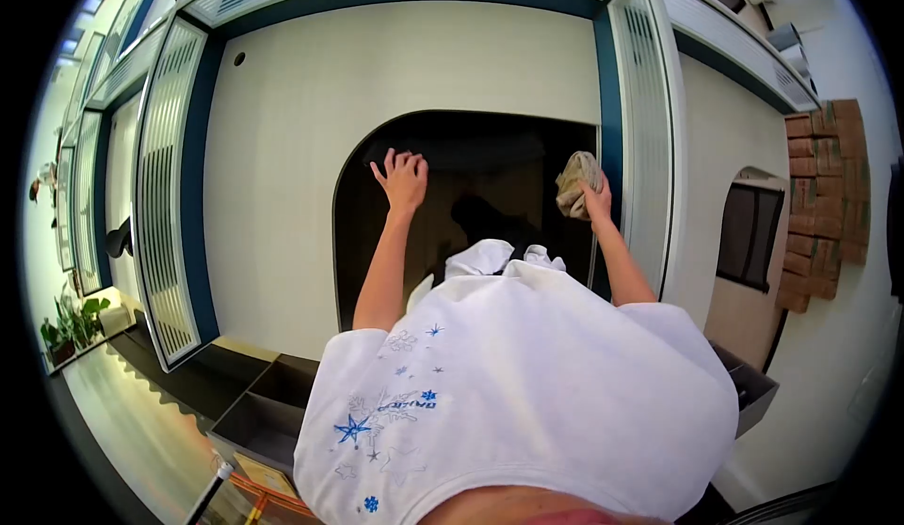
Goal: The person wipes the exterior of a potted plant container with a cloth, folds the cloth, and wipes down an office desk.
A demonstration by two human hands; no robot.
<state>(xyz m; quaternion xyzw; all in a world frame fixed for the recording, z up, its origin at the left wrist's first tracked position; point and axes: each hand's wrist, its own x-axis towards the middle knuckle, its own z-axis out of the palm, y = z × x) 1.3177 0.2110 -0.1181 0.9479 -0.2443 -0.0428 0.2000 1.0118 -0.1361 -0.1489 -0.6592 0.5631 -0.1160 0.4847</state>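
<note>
My right hand (pixel 598 200) grips a crumpled beige cloth (pixel 576 186) at the right side of a dark, glossy area (pixel 499 172) with a rounded corner. The cloth hangs bunched above the fingers, close to the blue edge of the partition. On the other side, my left hand (pixel 403 181) has its fingers spread and slightly bent at the upper left of the dark area. Something black lies by its fingertips, too dark to make out. Whether those fingers touch the surface, I cannot tell.
Pale desktop panel (pixel 273 167) surrounds the dark area to the left and above. Partitions with blue edges (pixel 610 101) stand on both sides and at the back. Stacked brown cartons (pixel 829 195) are at the far right. A grey open box (pixel 259 421) and potted plants (pixel 75 323) are lower left.
</note>
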